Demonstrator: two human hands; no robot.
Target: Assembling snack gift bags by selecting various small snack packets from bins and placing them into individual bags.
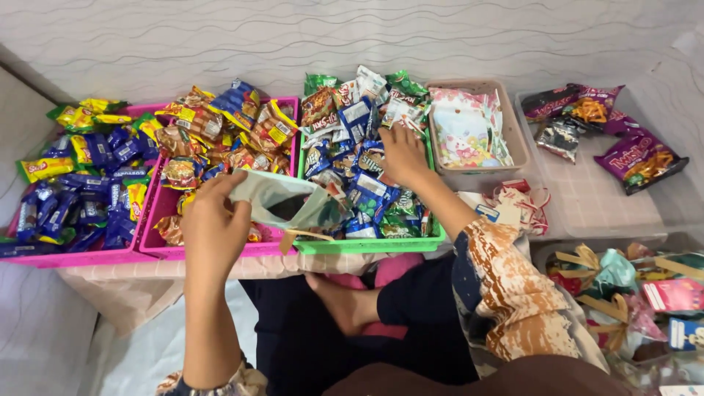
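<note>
My left hand holds a small pale green gift bag by its rim, its mouth held open over the front of the trays. My right hand reaches into the green tray, fingers down on the small snack packets near its far right side. Whether the fingers grip a packet is hidden. The green tray is heaped with blue, green and white packets.
Two pink trays of snacks sit to the left. A beige basket of flat printed bags and a clear lid with purple chip packets lie to the right. Filled tied gift bags are at the lower right. My foot rests below.
</note>
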